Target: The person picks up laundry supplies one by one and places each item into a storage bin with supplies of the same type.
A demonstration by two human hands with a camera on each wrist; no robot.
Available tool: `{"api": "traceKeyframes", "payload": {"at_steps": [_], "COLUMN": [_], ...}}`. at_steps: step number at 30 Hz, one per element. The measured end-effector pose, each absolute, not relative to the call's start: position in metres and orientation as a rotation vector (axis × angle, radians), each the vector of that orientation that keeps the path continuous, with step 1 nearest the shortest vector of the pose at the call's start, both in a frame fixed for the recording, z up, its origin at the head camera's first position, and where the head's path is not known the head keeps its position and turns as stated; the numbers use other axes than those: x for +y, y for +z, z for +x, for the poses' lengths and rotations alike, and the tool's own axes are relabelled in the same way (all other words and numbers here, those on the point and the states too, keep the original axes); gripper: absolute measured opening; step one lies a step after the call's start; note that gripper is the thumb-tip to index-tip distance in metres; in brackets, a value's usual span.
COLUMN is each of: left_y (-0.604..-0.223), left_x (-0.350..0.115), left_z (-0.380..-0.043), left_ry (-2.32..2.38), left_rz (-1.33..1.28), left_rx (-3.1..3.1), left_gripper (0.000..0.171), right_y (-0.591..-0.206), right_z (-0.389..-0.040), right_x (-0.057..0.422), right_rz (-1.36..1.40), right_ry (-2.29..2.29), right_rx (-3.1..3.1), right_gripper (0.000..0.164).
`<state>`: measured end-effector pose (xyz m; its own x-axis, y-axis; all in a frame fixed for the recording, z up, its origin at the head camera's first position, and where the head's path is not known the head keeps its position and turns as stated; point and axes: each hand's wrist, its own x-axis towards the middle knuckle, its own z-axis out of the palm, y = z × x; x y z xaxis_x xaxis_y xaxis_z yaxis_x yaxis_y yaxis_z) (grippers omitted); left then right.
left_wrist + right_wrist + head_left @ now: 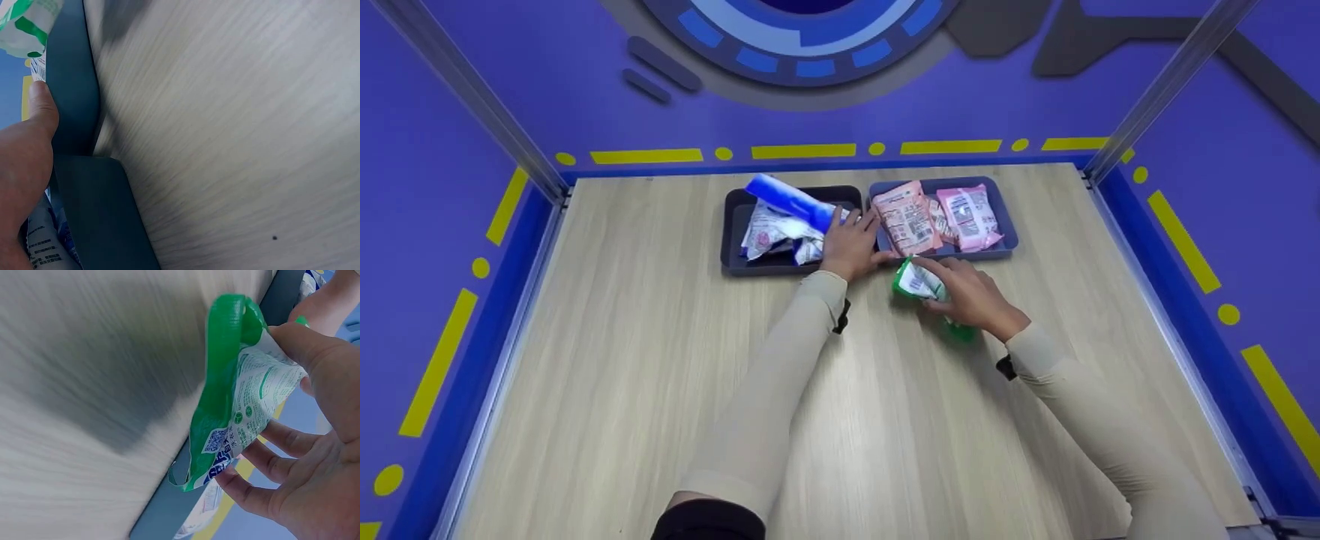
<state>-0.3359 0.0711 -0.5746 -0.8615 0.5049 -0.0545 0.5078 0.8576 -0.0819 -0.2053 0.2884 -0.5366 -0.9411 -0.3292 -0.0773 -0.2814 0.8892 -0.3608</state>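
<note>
My right hand (973, 296) pinches a green-and-white plastic packet (256, 391) above the table, just in front of the gap between two trays. In the right wrist view, the thumb bears on one side of it and the fingers on the other. My left hand (851, 244) lies at the right end of the left dark tray (769, 270), fingers extended over the end of a blue packet (787, 199). Its thumb (42, 101) reaches toward the right tray (997, 253). White-and-blue packets (769, 229) lie under the blue one.
Pink packets (911, 217) fill the right tray. Both trays stand side by side near the back of the wooden table (622, 360). Blue-purple walls (1035, 105) with yellow marks enclose the table at the back and sides.
</note>
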Motion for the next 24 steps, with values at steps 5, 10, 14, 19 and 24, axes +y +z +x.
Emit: {"api": "traceKeyframes", "payload": {"at_steps": [5,10,14,19,24], "left_y": [-0.574,-0.574,-0.574,-0.573,-0.573], "left_x": [0.071,0.071,0.071,0.071,0.070], "left_z": [-0.336,-0.335,-0.336,-0.336,-0.335], "left_ry": [-0.134,-0.108,-0.107,-0.128,-0.131], "left_rz": [0.817,0.827,0.820,0.821,0.831], "left_rx": [2.997,2.997,2.989,2.985,2.998], "left_gripper": [0.093,0.092,0.093,0.094,0.093], "right_y": [-0.532,-0.528,-0.523,-0.520,-0.517], "right_z": [-0.209,-0.212,-0.214,-0.218,-0.221], "right_x": [0.292,0.296,0.298,0.299,0.299], "right_rz": [-0.508,-0.512,-0.497,-0.519,-0.499], "right_ry": [-0.543,-0.559,-0.576,-0.561,-0.549], "right_rx": [2.941,2.945,2.944,2.975,2.985], "right_gripper": [0.080,0.080,0.079,0.078,0.077]}}
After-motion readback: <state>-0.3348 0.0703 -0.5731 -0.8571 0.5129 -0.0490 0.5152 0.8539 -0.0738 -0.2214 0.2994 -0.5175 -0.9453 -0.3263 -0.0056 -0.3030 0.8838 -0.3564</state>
